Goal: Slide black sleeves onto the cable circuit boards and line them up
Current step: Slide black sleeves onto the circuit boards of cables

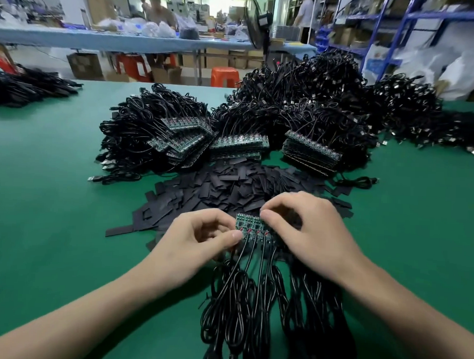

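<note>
A short row of green circuit boards (250, 226) lies side by side in front of me, each with a black cable (240, 287) running toward me. My left hand (201, 237) pinches the left end of the row with thumb and curled fingers. My right hand (304, 230) grips the right end, its thumb on top of the boards. Behind them spreads a loose heap of flat black sleeves (230, 190) on the green mat (55, 186). Whether a sleeve sits on any board under my right hand is hidden.
Three stacks of bare boards with coiled cables stand behind the sleeves: left (178, 139), middle (239, 144), right (312, 152). Large cable heaps (341, 97) fill the back right, another (27, 86) the far left. People work at a distant table (101, 39).
</note>
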Available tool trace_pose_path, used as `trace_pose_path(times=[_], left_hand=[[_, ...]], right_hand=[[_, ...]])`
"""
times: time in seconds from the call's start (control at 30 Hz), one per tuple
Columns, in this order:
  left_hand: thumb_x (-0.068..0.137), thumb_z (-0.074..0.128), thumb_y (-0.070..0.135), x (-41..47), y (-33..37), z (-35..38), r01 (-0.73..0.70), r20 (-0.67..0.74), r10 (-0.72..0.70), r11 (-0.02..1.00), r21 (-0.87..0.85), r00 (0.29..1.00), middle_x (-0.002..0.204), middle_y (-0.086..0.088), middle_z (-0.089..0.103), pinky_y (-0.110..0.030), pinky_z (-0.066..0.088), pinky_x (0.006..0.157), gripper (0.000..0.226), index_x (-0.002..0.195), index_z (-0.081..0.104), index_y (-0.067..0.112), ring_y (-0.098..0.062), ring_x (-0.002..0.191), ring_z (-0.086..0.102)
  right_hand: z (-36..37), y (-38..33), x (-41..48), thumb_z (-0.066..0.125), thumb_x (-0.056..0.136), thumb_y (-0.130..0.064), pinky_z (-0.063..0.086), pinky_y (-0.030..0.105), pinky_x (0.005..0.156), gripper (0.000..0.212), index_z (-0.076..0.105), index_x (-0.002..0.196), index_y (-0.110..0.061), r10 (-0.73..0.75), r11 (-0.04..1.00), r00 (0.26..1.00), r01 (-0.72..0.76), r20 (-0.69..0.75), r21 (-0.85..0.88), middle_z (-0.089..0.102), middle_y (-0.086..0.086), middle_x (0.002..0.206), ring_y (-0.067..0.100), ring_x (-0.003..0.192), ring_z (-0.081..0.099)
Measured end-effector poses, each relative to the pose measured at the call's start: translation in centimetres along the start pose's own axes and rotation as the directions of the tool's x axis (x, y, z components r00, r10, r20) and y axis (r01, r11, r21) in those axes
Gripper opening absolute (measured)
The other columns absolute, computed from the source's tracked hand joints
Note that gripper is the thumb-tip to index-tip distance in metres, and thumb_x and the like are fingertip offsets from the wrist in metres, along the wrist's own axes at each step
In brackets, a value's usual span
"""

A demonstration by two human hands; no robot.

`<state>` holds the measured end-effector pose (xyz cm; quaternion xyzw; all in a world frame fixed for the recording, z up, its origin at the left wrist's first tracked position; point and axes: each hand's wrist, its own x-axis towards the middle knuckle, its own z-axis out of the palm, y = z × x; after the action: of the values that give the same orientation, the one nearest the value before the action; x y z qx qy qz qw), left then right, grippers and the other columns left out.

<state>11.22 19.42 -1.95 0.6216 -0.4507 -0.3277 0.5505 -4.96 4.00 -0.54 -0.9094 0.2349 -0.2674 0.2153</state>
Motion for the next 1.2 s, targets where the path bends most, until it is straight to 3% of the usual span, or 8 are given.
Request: trace_pose_path(times=[0.1, 0.17, 0.43, 0.57, 0.67, 0.8, 1.0, 1.2], left_hand=[[0.088, 0.074, 0.026, 0.3, -0.2, 0.4, -0.066, -0.040, 0.068, 0.997, 0.038, 0.997, 0.070, 0.007, 0.065, -0.022, 0.046, 0.060, 0.005, 0.087, 0.073, 0.022, -0.010, 0.063, 0.054], [0.087, 0.073, 0.029, 0.2, -0.5, 0.5, -0.102, -0.101, 0.104, 0.994, 0.024, 0.989, 0.071, 0.006, 0.066, -0.022, 0.047, 0.059, 0.008, 0.088, 0.074, 0.021, -0.009, 0.061, 0.056], [0.072, 0.077, 0.050, -0.2, -1.5, 0.1, -0.134, -0.184, 0.144, 0.989, 0.065, 0.972, 0.072, 0.003, 0.072, -0.039, 0.061, 0.056, 0.024, 0.085, 0.079, 0.029, -0.009, 0.062, 0.064], [0.068, 0.078, 0.044, -0.1, -1.8, 0.1, -0.111, -0.142, 0.107, 0.994, -0.015, 0.984, 0.071, 0.001, 0.073, -0.022, 0.054, 0.054, 0.022, 0.080, 0.080, 0.027, -0.009, 0.063, 0.068], [0.071, 0.077, 0.037, 0.1, -1.8, -0.1, -0.116, -0.104, 0.113, 0.993, -0.023, 0.988, 0.069, 0.002, 0.073, -0.015, 0.052, 0.056, 0.017, 0.080, 0.080, 0.023, -0.004, 0.061, 0.066], [0.074, 0.076, 0.031, 0.1, -1.8, -0.1, -0.114, -0.080, 0.111, 0.993, -0.036, 0.991, 0.072, -0.002, 0.074, -0.016, 0.050, 0.061, 0.017, 0.083, 0.080, 0.018, -0.005, 0.063, 0.063], [0.075, 0.075, 0.026, 0.0, -1.5, -0.3, -0.049, -0.020, 0.047, 0.987, -0.151, 0.999, 0.076, -0.008, 0.074, -0.019, 0.055, 0.064, 0.016, 0.083, 0.081, 0.013, -0.012, 0.066, 0.065], [0.078, 0.073, 0.026, -0.5, -1.3, -0.2, -0.024, 0.049, 0.036, 0.970, -0.241, 0.998, 0.078, -0.009, 0.075, -0.018, 0.054, 0.064, 0.016, 0.086, 0.081, 0.013, -0.011, 0.068, 0.068]], right_hand=[[1.7, -0.4, 0.0, 0.064, 0.097, -0.035, 0.052, 0.036, 0.080, 0.009, 0.069, 0.091, -0.031, -0.063, 0.993, 0.996, 0.070, -0.068, 0.098, 0.068, -0.021, 0.087, 0.001, 0.088, 0.064], [2.5, -0.3, -0.1, 0.065, 0.099, -0.026, 0.051, 0.037, 0.081, 0.009, 0.067, 0.091, -0.029, -0.088, 0.985, 0.990, 0.103, -0.106, 0.139, 0.067, -0.020, 0.089, 0.003, 0.089, 0.063], [3.5, -0.6, -0.4, 0.062, 0.095, -0.040, 0.050, 0.040, 0.083, 0.016, 0.071, 0.093, -0.027, -0.176, 0.954, 0.982, 0.188, -0.071, 0.235, 0.066, -0.019, 0.091, 0.004, 0.094, 0.065], [3.4, -0.4, -0.3, 0.065, 0.095, -0.036, 0.047, 0.040, 0.087, 0.010, 0.070, 0.088, -0.030, -0.193, 0.956, 0.981, 0.194, -0.025, 0.218, 0.066, -0.020, 0.089, 0.004, 0.093, 0.064], [3.4, -0.3, -0.3, 0.069, 0.096, -0.031, 0.046, 0.031, 0.086, 0.009, 0.070, 0.087, -0.031, -0.190, 0.953, 0.982, 0.182, 0.011, 0.244, 0.068, -0.017, 0.090, 0.006, 0.094, 0.065], [2.9, -0.1, -0.1, 0.071, 0.095, -0.029, 0.044, 0.015, 0.077, 0.011, 0.070, 0.085, -0.032, -0.182, 0.943, 0.979, 0.149, 0.087, 0.297, 0.070, -0.015, 0.088, 0.008, 0.091, 0.066], [2.3, 0.2, 0.3, 0.072, 0.095, -0.032, 0.051, 0.029, 0.080, 0.011, 0.074, 0.085, -0.028, -0.166, 0.918, 0.969, 0.084, 0.184, 0.387, 0.074, -0.008, 0.086, 0.008, 0.083, 0.068], [1.6, -0.3, 0.6, 0.071, 0.090, -0.035, 0.047, 0.014, 0.071, 0.013, 0.076, 0.086, -0.025, -0.178, 0.851, 0.948, 0.013, 0.265, 0.525, 0.075, -0.006, 0.081, 0.000, 0.073, 0.064]])
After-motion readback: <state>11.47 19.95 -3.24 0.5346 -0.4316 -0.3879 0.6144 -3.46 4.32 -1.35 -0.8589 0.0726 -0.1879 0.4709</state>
